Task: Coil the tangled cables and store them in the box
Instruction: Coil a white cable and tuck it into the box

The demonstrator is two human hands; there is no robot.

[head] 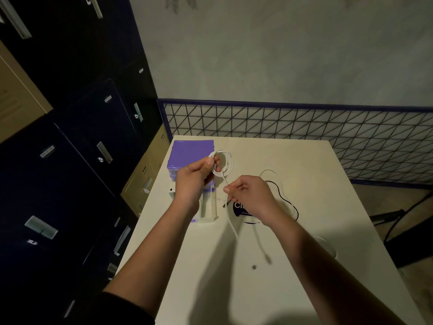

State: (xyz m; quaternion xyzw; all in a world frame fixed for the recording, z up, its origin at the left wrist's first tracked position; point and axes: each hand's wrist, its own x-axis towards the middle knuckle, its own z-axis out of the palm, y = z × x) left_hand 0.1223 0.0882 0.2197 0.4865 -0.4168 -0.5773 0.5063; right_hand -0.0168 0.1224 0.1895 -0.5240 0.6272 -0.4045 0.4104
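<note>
From the head camera, the left hand point(195, 178) pinches a coil of white cable point(223, 163) held up in the air just in front of the purple box point(191, 152) at the table's point(304, 165) far left corner, while the right hand point(249, 195) pinches the same cable's loose tail, which trails down toward the table. The step in hand looks like winding. Next, feed the tail round the coil; a black cable point(284, 198) waits beside the right hand.
</note>
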